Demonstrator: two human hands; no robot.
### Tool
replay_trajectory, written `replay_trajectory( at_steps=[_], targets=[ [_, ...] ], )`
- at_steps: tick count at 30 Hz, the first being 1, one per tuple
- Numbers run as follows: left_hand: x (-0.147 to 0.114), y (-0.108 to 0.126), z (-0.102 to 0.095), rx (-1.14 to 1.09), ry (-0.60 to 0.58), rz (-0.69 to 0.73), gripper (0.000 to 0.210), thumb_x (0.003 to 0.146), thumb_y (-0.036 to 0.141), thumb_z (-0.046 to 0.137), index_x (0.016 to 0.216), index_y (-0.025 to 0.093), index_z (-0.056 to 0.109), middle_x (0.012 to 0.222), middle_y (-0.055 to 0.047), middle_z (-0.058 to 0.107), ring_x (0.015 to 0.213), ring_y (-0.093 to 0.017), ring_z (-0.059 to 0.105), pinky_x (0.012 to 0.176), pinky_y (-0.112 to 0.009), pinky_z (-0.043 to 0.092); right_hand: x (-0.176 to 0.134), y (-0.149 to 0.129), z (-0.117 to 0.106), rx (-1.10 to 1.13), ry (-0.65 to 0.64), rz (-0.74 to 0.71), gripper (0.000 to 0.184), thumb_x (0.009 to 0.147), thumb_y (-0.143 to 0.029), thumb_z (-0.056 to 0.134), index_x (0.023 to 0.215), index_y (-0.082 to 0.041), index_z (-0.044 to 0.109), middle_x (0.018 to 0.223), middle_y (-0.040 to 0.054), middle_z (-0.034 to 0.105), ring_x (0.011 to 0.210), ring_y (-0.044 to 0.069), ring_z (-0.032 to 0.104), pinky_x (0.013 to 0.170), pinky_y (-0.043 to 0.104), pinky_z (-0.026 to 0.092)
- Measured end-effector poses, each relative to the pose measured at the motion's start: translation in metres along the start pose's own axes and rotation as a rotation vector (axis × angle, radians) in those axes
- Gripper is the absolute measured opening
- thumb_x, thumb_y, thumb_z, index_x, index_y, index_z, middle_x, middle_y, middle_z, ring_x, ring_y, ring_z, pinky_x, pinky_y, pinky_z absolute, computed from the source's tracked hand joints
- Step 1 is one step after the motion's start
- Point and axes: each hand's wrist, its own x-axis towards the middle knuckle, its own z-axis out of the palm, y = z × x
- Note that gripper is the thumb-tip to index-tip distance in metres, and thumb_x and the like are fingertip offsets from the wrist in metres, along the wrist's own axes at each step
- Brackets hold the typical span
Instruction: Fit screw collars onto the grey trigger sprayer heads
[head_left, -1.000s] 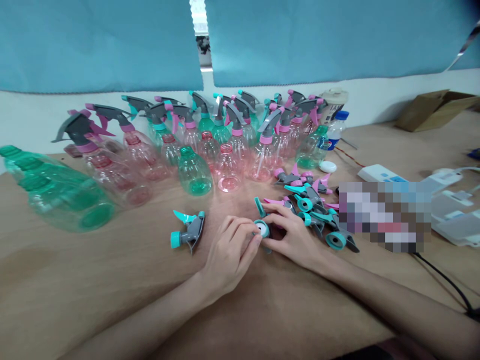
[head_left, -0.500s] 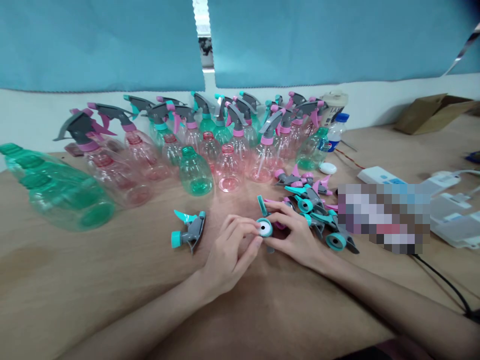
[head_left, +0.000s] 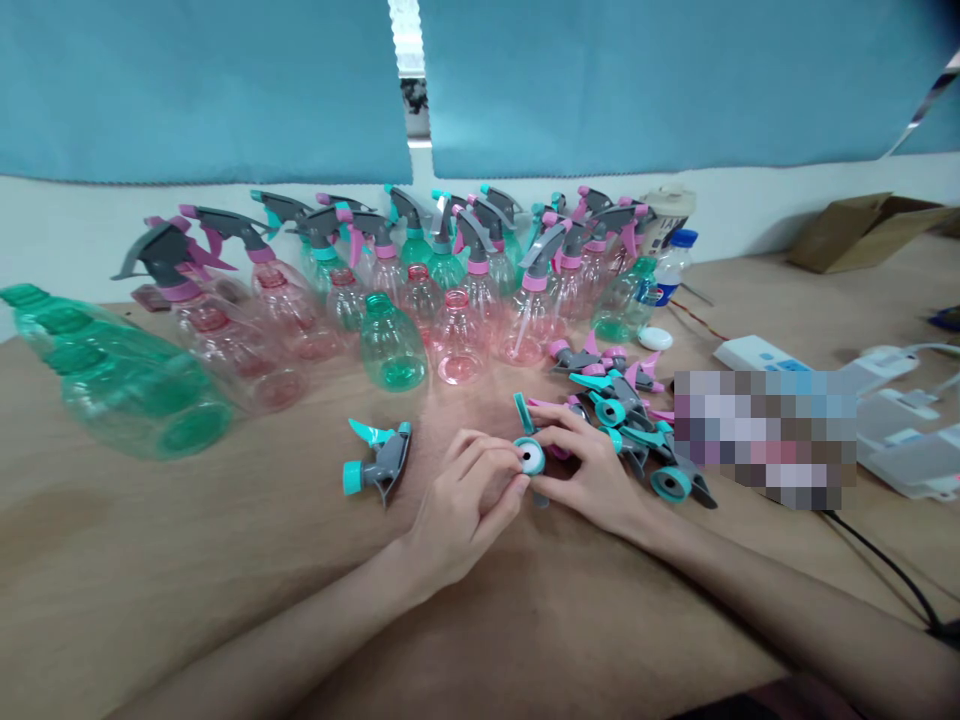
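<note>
My right hand point(head_left: 591, 468) is closed round a grey trigger spray head point(head_left: 530, 457) with a turquoise collar. The collar's opening faces me, showing a white disc with a dark hole. Pinched at the collar's left rim are the fingertips of my left hand point(head_left: 471, 490). Much of the spray head's body is hidden by the right fingers. Left of my hands another turquoise-and-grey spray head point(head_left: 384, 467) lies on its side. A heap of loose turquoise and pink spray heads point(head_left: 630, 400) lies just beyond and to the right of my right hand.
Behind my hands stand open bottles, such as a green bottle point(head_left: 393, 345) and a pink bottle point(head_left: 459, 345). Farther back are several bottles with spray heads fitted. Green bottles point(head_left: 142, 400) lean at left. A power strip point(head_left: 761, 355), cables and a cardboard box point(head_left: 855, 235) occupy the right.
Both hands keep nearly the same pose around the spray head. The left fingertips have shifted very slightly at the collar; the view has moved a little.
</note>
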Motion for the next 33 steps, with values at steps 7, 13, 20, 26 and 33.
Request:
replay_trajectory(
  at_steps=[7, 13, 20, 26, 33],
  targets=[
    [-0.0011, -0.0012, 0.0006, 0.013, -0.008, 0.025, 0.008, 0.088, 0.015, 0.053, 0.094, 0.019, 0.054, 0.095, -0.003, 0.060, 0.091, -0.017, 0.051, 0.081, -0.032, 0.045, -0.0001, 0.0002, -0.0003, -0.002, -0.019, -0.014, 0.015, 0.073, -0.025, 0.070, 0.086, -0.019, 0.065, 0.120, 0.0121, 0.059, 0.120, 0.030, 0.050, 0.098, 0.046, 0.041],
    [-0.0006, -0.0016, 0.0007, 0.030, -0.020, 0.028, 0.007, 0.088, 0.016, 0.053, 0.093, 0.019, 0.056, 0.092, -0.003, 0.061, 0.089, -0.017, 0.051, 0.080, -0.032, 0.045, -0.0009, 0.0016, -0.0001, -0.021, -0.016, -0.050, 0.016, 0.073, -0.026, 0.070, 0.088, -0.020, 0.066, 0.121, 0.0120, 0.058, 0.121, 0.029, 0.049, 0.100, 0.047, 0.040],
    [-0.0001, 0.0003, 0.0002, 0.049, -0.022, 0.035, 0.006, 0.089, 0.017, 0.051, 0.091, 0.019, 0.057, 0.091, -0.003, 0.062, 0.088, -0.017, 0.051, 0.080, -0.032, 0.045, -0.0013, 0.0008, 0.0003, -0.036, -0.013, -0.059, 0.018, 0.074, -0.027, 0.069, 0.090, -0.019, 0.066, 0.122, 0.0128, 0.058, 0.120, 0.029, 0.050, 0.100, 0.047, 0.040],
    [-0.0001, 0.0000, 0.0000, 0.056, -0.020, 0.076, 0.008, 0.088, 0.016, 0.053, 0.095, 0.019, 0.057, 0.094, -0.003, 0.063, 0.090, -0.017, 0.051, 0.080, -0.032, 0.046, -0.0001, -0.0018, -0.0004, -0.044, -0.027, -0.048, 0.016, 0.074, -0.026, 0.068, 0.089, -0.020, 0.066, 0.120, 0.0115, 0.059, 0.121, 0.030, 0.049, 0.099, 0.047, 0.041],
    [-0.0002, 0.0005, -0.0005, 0.056, -0.028, 0.088, 0.012, 0.087, 0.015, 0.055, 0.098, 0.019, 0.056, 0.098, -0.004, 0.062, 0.091, -0.018, 0.052, 0.080, -0.033, 0.047, -0.0001, -0.0010, -0.0007, -0.053, -0.041, -0.053, 0.017, 0.073, -0.026, 0.069, 0.088, -0.020, 0.067, 0.120, 0.0113, 0.059, 0.118, 0.030, 0.052, 0.099, 0.048, 0.041]
  ],
)
